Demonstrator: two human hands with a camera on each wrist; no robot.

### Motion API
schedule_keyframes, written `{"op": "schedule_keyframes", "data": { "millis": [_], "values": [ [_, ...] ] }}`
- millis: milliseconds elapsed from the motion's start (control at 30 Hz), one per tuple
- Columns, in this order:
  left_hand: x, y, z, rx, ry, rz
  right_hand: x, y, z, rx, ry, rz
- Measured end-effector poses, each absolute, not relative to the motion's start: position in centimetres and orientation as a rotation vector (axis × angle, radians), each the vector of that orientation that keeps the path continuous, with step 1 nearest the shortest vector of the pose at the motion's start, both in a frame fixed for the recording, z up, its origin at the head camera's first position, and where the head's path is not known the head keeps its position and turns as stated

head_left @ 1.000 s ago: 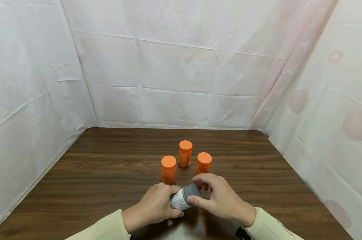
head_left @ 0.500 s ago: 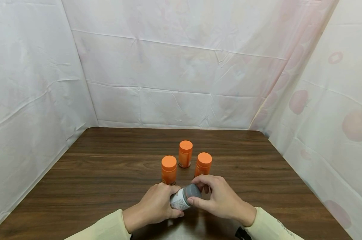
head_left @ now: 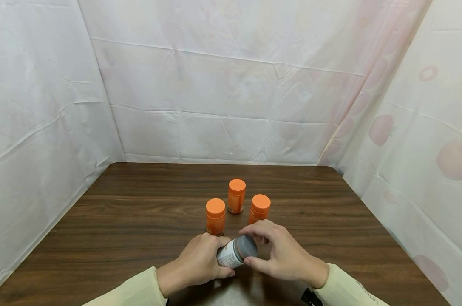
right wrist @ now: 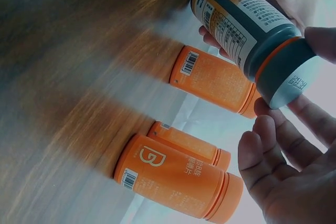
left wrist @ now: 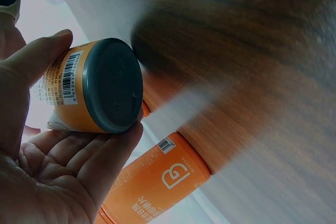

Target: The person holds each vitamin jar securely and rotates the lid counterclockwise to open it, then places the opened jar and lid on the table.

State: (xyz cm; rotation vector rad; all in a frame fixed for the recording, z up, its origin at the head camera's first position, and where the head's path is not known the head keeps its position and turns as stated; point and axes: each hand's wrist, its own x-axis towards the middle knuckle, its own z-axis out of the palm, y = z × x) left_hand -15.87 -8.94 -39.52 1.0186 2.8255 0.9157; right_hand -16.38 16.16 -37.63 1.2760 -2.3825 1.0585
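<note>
A grey supplement bottle [head_left: 227,256] with a white label is held tilted just above the table, its cap end toward the right. My left hand [head_left: 196,261] grips its body, thumb on one side and fingers on the other; the dark base shows in the left wrist view. At the other end, my right hand [head_left: 284,255] pinches the grey cap [right wrist: 289,72] between thumb and fingertips. An orange ring shows between cap and body in the right wrist view. Beyond the hands stand orange bottles: one at left [head_left: 215,217], one at back [head_left: 236,199], one at right [head_left: 259,208], partly hidden.
The dark wood-grain table [head_left: 139,212] extends to both sides of the bottles. White cloth [head_left: 223,85] with faint fruit prints hangs at the back and both sides.
My right thumb and fingers have shifted around the cap, the thumb slightly right and the index finger slightly left. The left hand and orange bottles stay put.
</note>
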Motion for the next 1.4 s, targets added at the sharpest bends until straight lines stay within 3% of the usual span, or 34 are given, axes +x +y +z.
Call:
{"op": "schedule_keyframes", "data": {
  "millis": [767, 1400],
  "values": [
    [-15.98, -8.96, -39.68, 1.028, 2.813, 0.928, -16.31, 16.08, -37.48, 1.414, -2.287, 1.016],
    [-15.87, -8.9, -39.71, 1.015, 2.833, 0.925, -16.04, 15.81, -37.8, 1.046, -2.561, 1.01]
  ]
}}
